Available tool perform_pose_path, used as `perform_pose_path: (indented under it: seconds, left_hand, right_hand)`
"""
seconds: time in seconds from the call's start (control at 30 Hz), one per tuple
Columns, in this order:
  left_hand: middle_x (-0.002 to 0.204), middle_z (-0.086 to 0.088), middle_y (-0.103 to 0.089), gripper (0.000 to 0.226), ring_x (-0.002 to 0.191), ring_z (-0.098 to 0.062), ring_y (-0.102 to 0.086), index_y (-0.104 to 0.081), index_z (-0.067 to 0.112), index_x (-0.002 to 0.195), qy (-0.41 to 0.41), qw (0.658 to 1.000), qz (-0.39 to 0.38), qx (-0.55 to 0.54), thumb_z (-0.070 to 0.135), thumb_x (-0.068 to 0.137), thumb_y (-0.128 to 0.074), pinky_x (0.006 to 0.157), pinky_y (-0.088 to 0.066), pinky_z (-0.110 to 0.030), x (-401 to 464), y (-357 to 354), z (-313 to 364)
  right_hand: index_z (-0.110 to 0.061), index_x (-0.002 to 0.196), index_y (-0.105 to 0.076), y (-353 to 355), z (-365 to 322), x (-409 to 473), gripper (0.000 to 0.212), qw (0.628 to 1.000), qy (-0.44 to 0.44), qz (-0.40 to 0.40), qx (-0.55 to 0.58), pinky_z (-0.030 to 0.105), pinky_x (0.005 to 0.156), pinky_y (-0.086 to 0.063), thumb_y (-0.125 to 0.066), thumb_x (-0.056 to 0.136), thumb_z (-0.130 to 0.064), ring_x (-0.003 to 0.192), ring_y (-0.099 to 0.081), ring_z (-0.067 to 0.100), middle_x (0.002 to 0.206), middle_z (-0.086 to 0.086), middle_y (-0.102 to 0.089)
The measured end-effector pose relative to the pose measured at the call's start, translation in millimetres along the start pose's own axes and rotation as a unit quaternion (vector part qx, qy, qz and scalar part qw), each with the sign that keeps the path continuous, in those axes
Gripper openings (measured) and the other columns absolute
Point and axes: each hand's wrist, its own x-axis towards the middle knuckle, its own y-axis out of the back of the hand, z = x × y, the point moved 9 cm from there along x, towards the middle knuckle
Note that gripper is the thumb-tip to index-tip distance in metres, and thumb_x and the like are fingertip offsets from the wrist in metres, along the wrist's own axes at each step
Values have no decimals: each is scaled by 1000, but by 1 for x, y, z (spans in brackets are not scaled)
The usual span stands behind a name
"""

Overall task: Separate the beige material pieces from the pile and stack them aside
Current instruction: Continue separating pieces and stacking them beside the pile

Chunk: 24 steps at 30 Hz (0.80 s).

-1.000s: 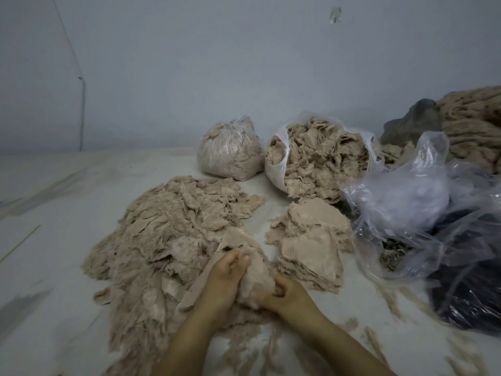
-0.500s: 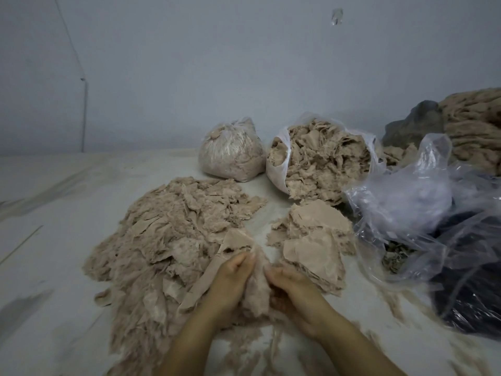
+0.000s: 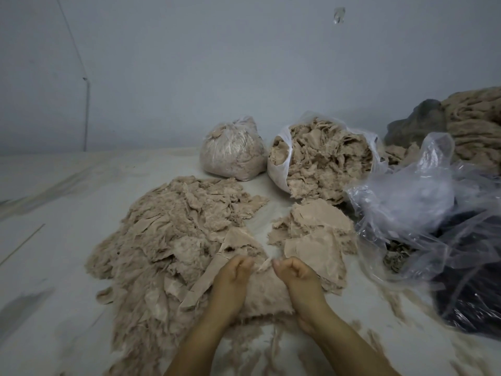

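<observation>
A: Left of centre, the pile [image 3: 168,240]: big, fluffy, ragged beige scraps. Most remains unsorted.

B: Hands?

A: Lower centre. Left hand [image 3: 233,278] and right hand [image 3: 296,275] both curl on the top edge of one fuzzy piece [image 3: 265,294], pulling it apart, I judge.

B: Done so far?

A: Right of centre, a small stack [image 3: 317,240] of flatter, smoother sheets on the tabletop [image 3: 54,267]. Farther right, crinkled clear plastic [image 3: 412,213].

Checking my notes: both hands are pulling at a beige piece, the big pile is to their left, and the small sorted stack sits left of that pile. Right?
Not quite. The head view shows the small stack right of the big pile, beyond the right hand. The rest holds.
</observation>
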Motion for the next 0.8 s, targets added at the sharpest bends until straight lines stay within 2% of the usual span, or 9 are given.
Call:
perform_pose_path:
  seconds: [0.13,0.2,0.33,0.4,0.5,0.57,0.63,0.7,0.8]
  left_hand:
    - [63,12,-58,33,60,8,-53,-57,26,65,15,995,53,87,22,97,-49,55,-37,-8,7,15,-11]
    - [67,7,-61,31,63,1,-56,-60,22,70,12,987,79,136,24,98,-47,55,-37,-12,8,27,-12]
    - [57,1,-56,37,57,-18,-53,-55,17,64,14,980,93,178,31,97,-47,56,-40,-26,7,50,-11]
    - [54,-6,-62,50,48,-16,-56,-63,9,71,107,992,31,54,49,94,-44,48,-46,-28,5,36,-18]
    - [69,-17,-69,75,54,-21,-65,-66,5,94,287,933,-116,-183,72,85,-32,46,-49,-24,-10,-9,-23]
    - [87,-23,-69,66,71,-30,-68,-63,2,108,306,888,-144,-312,62,86,-46,55,-57,-33,-12,-20,-14]
    - [95,-26,-67,48,78,-31,-67,-60,-7,112,297,858,-100,-408,31,82,-62,66,-58,-39,-5,-15,-11]
    - [103,-28,-66,43,83,-31,-67,-56,-12,117,288,845,-42,-448,10,81,-61,72,-58,-38,-1,-8,-15]
    - [106,-26,-67,34,85,-31,-69,-59,-9,114,272,840,-19,-470,3,82,-61,72,-59,-40,1,-11,-15]
  right_hand:
    - [-7,73,-59,1,-5,3,21,999,34,35,-1,27,53,-32,-64,90,-17,58,-34,21,62,10,-43]
    - [-10,71,-61,9,-12,5,21,996,47,68,20,24,53,-34,-63,91,-16,56,-35,19,57,5,-44]
    - [-21,75,-67,28,-48,14,17,989,123,87,-11,19,64,-47,-62,92,-22,63,-58,6,64,-10,-65]
    - [-26,83,-70,12,-62,16,13,983,162,30,-83,21,73,-50,-62,91,-21,79,-64,7,81,-8,-71]
    - [-33,79,-71,-26,-71,5,25,944,245,-114,-187,24,83,-49,-65,88,-11,89,-62,11,89,-7,-69]
    - [-36,78,-73,-41,-63,-8,29,896,286,-195,-278,18,87,-43,-66,85,-9,92,-56,3,88,-14,-64]
    - [-31,77,-74,-36,-53,-15,28,856,314,-203,-357,12,88,-36,-64,81,-5,98,-50,0,93,-18,-60]
    - [-27,70,-71,-18,-44,-10,39,884,279,-147,-346,11,90,-35,-54,76,7,105,-49,8,99,-15,-58]
    - [-19,77,-69,10,-18,2,28,993,87,-68,-41,25,80,-52,-54,89,1,98,-63,29,97,4,-68]
